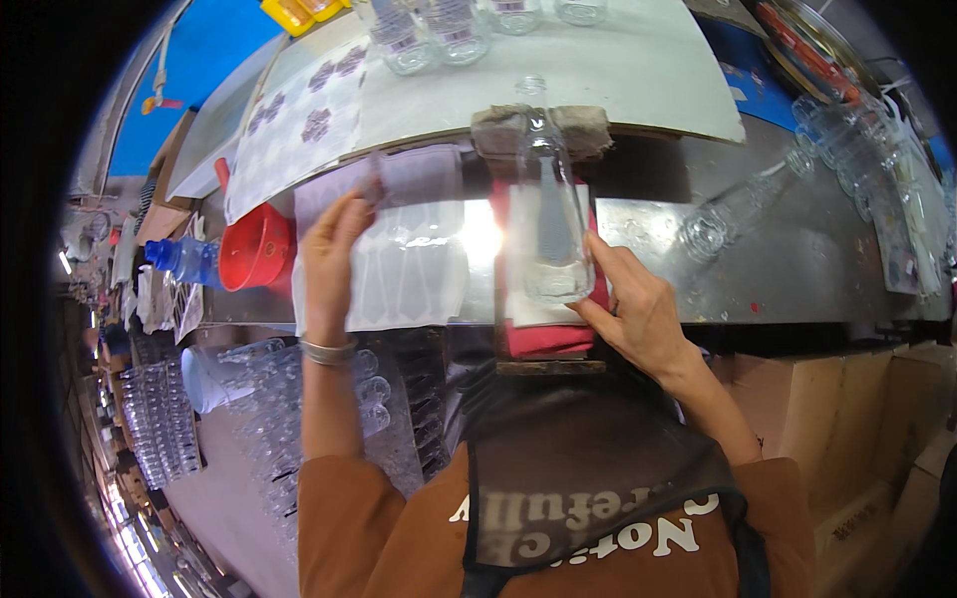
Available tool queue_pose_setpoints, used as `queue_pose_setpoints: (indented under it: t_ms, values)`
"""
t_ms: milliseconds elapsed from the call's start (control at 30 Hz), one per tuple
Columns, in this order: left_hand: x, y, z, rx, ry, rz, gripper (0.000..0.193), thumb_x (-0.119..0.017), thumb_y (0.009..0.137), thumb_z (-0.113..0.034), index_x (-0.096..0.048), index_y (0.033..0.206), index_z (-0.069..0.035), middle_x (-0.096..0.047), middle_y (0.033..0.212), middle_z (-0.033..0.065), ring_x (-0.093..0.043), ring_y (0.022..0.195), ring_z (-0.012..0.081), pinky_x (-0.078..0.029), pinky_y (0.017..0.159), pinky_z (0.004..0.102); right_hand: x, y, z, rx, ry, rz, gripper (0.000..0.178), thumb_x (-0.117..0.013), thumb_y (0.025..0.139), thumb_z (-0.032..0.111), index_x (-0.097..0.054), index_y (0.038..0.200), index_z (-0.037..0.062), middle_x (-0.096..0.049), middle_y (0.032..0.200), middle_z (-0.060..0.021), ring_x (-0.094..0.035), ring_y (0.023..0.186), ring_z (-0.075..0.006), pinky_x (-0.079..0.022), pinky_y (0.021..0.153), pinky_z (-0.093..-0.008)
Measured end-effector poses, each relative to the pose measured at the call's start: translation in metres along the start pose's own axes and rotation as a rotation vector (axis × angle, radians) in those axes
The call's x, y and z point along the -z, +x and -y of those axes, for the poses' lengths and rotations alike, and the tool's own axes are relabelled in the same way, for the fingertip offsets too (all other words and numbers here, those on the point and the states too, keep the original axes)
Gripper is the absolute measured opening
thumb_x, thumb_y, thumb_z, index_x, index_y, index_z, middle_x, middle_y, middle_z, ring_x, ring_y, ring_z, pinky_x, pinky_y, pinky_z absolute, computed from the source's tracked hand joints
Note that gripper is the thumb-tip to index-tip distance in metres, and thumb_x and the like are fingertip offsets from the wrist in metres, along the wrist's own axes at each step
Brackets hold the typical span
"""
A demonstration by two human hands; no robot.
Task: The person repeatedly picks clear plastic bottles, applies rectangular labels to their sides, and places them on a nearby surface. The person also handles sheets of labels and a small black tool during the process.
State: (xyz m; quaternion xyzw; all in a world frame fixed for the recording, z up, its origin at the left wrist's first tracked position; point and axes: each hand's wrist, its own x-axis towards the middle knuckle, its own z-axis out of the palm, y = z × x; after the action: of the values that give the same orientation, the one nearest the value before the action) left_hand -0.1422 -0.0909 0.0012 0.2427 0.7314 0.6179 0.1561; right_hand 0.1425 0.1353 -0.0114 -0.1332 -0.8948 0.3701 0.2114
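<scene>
A clear glass bottle (pixel 550 214) lies before me, its neck pointing away and propped on a cloth-wrapped rest (pixel 588 128). Beneath its body are a white pad and red cloth (pixel 548 341). My right hand (pixel 636 307) grips the bottle near its base, thumb and fingers at the lower right. To the left, my left hand (pixel 334 239) is closed in a pinch on a small purplish label (pixel 373 185), blurred by motion. Below that hand lies a translucent sheet with pale bottle-like outlines (pixel 414 264). A paper sheet with purple labels (pixel 317 125) spreads beyond it.
Several clear bottles (pixel 454 40) stand on the white board (pixel 638 75). A red container (pixel 256 249) and a blue-capped bottle (pixel 194 261) sit at left. More bottles (pixel 733 214) lie at right. Cardboard boxes (pixel 797 399) are below right; many glasses (pixel 269 419) stand below left.
</scene>
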Motion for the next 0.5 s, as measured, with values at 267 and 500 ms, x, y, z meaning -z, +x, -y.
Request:
queue_pose_setpoints:
  t_ms: [267, 500]
  values:
    - [-0.125, -0.040, -0.075, -0.897, 0.749, 0.264, 0.059, -0.078, 0.084, -0.022, -0.059, 0.138, -0.006, -0.055, 0.146, 0.0141, -0.052, 0.136, 0.0321, -0.040, 0.114, 0.0467, 0.000, 0.002, 0.001, 0.034, -0.026, -0.009, 0.070, -0.081, 0.078, 0.014, -0.052, 0.140, -0.0001, -0.066, 0.104, -0.0168, -0.066, 0.074, -0.0329, -0.054, 0.066, -0.0406]
    - [-0.115, -0.074, -0.053, -0.716, 0.686, 0.432, 0.041, -0.077, 0.085, -0.023, -0.070, 0.123, -0.009, -0.049, 0.149, 0.0226, -0.045, 0.141, 0.0388, -0.032, 0.117, 0.0535, 0.003, 0.002, -0.001, 0.029, -0.024, -0.007, 0.074, -0.081, 0.076, 0.014, -0.050, 0.141, 0.0001, -0.065, 0.101, -0.0171, -0.065, 0.074, -0.0331, -0.053, 0.066, -0.0413]
